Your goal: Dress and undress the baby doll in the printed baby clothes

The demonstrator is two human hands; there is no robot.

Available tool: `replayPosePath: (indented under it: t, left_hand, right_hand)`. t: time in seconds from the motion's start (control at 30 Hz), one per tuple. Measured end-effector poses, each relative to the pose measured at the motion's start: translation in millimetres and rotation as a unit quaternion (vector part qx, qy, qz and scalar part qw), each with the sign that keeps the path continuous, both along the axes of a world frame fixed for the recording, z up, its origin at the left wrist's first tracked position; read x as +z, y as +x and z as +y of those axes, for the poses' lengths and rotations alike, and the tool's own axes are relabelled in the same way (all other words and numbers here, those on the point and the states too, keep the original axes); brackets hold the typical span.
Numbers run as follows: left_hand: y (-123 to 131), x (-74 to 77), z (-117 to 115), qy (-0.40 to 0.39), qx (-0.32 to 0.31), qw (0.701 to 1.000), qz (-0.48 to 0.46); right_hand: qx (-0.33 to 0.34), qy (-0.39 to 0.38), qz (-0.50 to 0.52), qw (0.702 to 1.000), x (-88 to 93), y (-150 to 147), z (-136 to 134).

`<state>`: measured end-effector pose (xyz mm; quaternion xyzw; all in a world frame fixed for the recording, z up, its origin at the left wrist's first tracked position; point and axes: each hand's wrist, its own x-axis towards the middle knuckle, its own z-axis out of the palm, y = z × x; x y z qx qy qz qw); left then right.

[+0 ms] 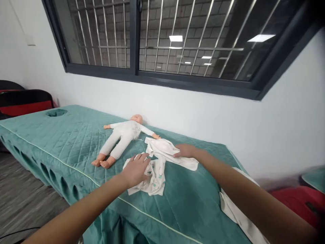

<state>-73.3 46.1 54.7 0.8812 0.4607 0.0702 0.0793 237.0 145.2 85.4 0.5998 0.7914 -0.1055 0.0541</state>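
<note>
My left hand [135, 171] lies over a small white baby garment with a green print [156, 174], its fingers stretched out and apart on the cloth. My right hand [186, 150] is at a plain white baby garment [164, 147] just behind it, and its fingers close on the fabric near the middle. The two garments touch or overlap slightly. A baby doll [125, 132] in a white long-sleeved outfit lies on its back to the left, arms spread and feet toward me. One doll hand rests beside the plain garment's far edge.
A green quilted cover [198, 196] drapes the massage bed, which has a round hole [57, 112] at its left end. More white cloth [237, 210] lies under my right forearm. A barred window [135, 73] is above; red-and-black chairs [25, 101] stand at the left.
</note>
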Motion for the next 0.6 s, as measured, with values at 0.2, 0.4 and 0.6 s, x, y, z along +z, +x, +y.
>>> replayPosePath:
  t: [0.2, 0.4, 0.6]
  left_hand:
    - [14.8, -0.4, -34.7, -0.094, -0.053, 0.993, 0.056]
    - [11.1, -10.5, -34.1, -0.061, -0.039, 0.997, -0.028]
    - [13.5, 69.7, -45.4, -0.203, -0.018, 0.914, -0.35]
  right_hand:
    - [0.025, 0.017, 0.063, 0.998, 19.4, 0.7, -47.7]
    - [0.067, 0.016, 0.121, 0.99, 88.9, 4.5, -78.6]
    - [0.031, 0.081, 0.182, 0.979, 148.8, -2.8, -97.7]
